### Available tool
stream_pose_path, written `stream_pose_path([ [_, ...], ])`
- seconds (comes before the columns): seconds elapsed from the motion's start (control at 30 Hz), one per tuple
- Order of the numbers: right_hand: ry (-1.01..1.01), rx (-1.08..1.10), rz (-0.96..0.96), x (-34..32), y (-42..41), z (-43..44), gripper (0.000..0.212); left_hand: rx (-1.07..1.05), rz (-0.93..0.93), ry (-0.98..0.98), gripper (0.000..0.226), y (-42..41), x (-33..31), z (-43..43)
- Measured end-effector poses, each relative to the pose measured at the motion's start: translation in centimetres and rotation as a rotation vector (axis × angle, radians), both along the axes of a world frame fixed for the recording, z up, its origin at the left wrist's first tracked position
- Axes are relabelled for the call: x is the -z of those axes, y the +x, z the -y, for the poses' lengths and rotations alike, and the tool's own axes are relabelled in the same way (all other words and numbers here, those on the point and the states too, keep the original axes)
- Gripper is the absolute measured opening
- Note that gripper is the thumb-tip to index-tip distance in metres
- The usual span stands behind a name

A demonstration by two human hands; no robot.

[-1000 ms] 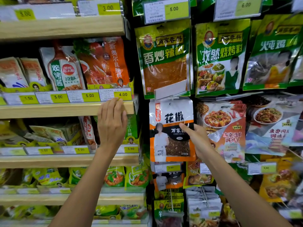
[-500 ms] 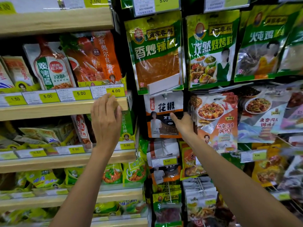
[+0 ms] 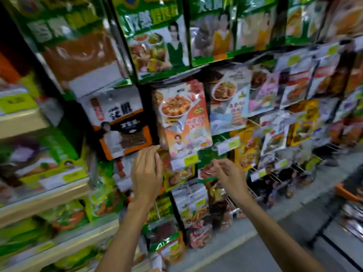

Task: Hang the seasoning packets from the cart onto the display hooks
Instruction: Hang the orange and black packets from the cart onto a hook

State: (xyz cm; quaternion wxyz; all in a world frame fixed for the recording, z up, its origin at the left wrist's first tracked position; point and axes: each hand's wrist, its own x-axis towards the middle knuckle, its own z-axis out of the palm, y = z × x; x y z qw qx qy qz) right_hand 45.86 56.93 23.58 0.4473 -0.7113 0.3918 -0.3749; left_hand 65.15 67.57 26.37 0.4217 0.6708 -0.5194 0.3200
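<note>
Left hand: my left hand is raised in front of the hook wall, back toward me, fingers loosely extended and together, holding nothing that I can see; its fingertips sit just below the lower right corner of the white and orange packet.
Right hand: my right hand is up beside it, thumb and forefinger drawn close as if pinching, just in front of a red and green packet; the blur keeps me from telling whether I actually grip it.
White and orange packet: the white and orange packet hangs on the wall, tilted, above my left hand.
Neighbour packet: a red food-picture packet hangs just to its right, between my 2 hands and above them.
Price tags: yellow and white price tags stick out on the hook ends.
Upper row: green packets hang along the top.
Shelves: wooden shelves with more packets stand to the left.
Floor: grey floor shows lower right.
View: the whole picture is motion-blurred.
</note>
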Motion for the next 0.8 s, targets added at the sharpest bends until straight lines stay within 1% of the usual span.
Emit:
stream_pose_path([
  [0.07, 0.030, 0.105, -0.059, 2.9, -4.7, 0.7, 0.022, 0.130, -0.194, 0.130, 0.031, -4.1, 2.7, 2.3],
  [0.2, 0.198, 0.246, -0.154, 8.4, -14.5, 1.8, 0.025, 0.322, -0.537, 0.395, 0.027, -13.3, 8.7, 6.3],
  [0.3, 0.275, 0.336, -0.212, 11.7, -21.7, 2.1, 0.026, 0.364, -0.738, 0.626, 0.025, -20.7, 13.0, 8.8],
  [0.4, 0.353, 0.452, -0.217, 14.1, -28.7, 2.3, 0.029, 0.376, -0.896, 0.738, 0.021, -27.8, 16.4, 10.9],
  [0.5, 0.444, 0.544, -0.212, 15.5, -34.8, 3.1, 0.027, 0.430, -0.988, 0.900, 0.022, -34.1, 18.3, 12.9],
  [0.63, 0.511, 0.621, -0.193, 16.3, -41.2, 4.5, 0.026, 0.484, -1.063, 1.013, 0.016, -40.2, 19.4, 15.5],
  [0.73, 0.516, 0.670, -0.192, 16.5, -44.9, 5.7, 0.025, 0.540, -1.066, 1.075, 0.018, -43.7, 19.7, 17.9],
  [0.8, 0.521, 0.715, -0.180, 16.7, -47.0, 6.9, 0.023, 0.571, -1.023, 1.111, 0.019, -45.6, 19.9, 20.2],
])
